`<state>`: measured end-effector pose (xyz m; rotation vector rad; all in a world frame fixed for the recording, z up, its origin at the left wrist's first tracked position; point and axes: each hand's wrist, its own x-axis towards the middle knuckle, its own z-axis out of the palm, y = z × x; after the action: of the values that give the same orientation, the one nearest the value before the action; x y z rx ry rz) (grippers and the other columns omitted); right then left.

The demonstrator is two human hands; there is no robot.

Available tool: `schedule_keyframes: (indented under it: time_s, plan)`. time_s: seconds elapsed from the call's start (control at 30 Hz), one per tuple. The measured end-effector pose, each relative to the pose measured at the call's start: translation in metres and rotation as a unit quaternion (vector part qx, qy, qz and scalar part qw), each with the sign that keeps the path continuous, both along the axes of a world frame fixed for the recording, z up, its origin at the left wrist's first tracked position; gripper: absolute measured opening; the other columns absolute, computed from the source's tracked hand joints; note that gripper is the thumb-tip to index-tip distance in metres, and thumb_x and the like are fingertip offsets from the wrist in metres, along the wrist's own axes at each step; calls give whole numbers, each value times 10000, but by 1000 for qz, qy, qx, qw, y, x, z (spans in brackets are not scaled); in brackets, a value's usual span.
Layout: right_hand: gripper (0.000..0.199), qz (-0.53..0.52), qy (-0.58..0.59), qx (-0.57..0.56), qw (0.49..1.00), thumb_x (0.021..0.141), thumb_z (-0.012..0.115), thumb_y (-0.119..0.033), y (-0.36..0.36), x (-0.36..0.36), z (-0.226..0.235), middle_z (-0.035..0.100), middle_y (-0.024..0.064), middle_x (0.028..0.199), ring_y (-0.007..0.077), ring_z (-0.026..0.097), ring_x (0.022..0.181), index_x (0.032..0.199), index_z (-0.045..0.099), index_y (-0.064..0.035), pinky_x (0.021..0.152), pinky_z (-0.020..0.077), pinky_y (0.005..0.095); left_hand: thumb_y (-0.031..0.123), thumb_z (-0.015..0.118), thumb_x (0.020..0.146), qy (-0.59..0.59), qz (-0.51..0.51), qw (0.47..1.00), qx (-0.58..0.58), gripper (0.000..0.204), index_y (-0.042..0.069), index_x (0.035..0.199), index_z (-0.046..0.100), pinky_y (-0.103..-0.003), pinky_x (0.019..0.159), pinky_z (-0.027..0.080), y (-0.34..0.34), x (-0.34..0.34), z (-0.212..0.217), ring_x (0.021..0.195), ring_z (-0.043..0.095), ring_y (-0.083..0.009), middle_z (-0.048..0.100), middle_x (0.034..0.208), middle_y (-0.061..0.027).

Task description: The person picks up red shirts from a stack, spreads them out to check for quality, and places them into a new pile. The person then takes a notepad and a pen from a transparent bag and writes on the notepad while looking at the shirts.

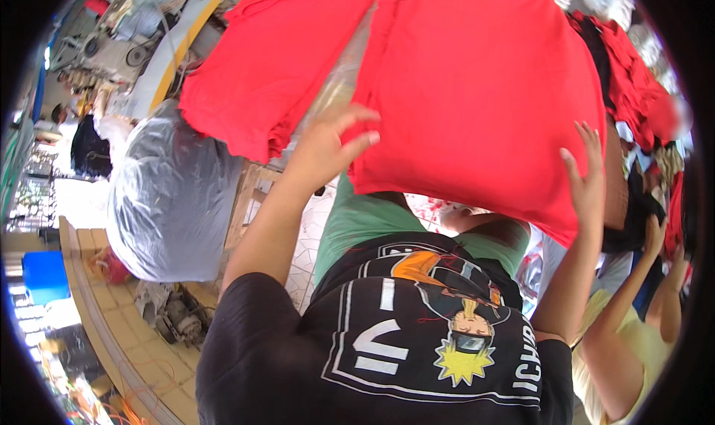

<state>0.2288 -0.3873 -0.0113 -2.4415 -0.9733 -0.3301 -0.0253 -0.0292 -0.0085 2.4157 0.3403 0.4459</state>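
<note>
A wide pile of red cloth (477, 90), which looks like garments laid flat, lies in front of me and hangs over the near edge above my legs. At its left edge is my left hand (331, 146), thumb and fingers apart and slightly bent, with nothing visible in them. My right hand (587, 173) is at the pile's right edge, its fingers stretched out; whether the palm touches the cloth I cannot tell. Farther left, a second, smaller pile of red cloth (279, 49) lies beside the first, with a narrow gap between them.
A large bundle wrapped in clear plastic (175, 194) stands to the left. Behind it is a table edge with a yellow strip (175, 49). At right, a person in a yellow top (625, 358) works near dark and red cloth (633, 82). A blue bin (45, 276) stands far left.
</note>
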Motion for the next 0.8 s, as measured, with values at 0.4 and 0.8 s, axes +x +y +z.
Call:
schedule_keyframes:
  time_s: [0.4, 0.8]
  plan:
    - [470, -68, -53, -85, 993, 910, 533, -366, 36, 6, -72, 435, 98, 1398, 291, 353, 1325, 1308, 497, -120, 1083, 246, 469, 574, 667, 725, 245, 454, 857, 8, 744, -42, 1133, 579, -444, 867, 464, 128, -116, -34, 975, 605, -392, 618, 1012, -272]
    - [535, 118, 83, 142, 979, 808, 702, -267, 92, -12, 30, 524, 171, 1279, 295, 489, 1211, 1258, 521, -39, 1026, 362, 368, 205, 513, 939, -342, -175, 865, -324, 370, 1, 1248, 515, -345, 1014, 362, 47, 53, 240, 1138, 531, -202, 553, 1260, -88]
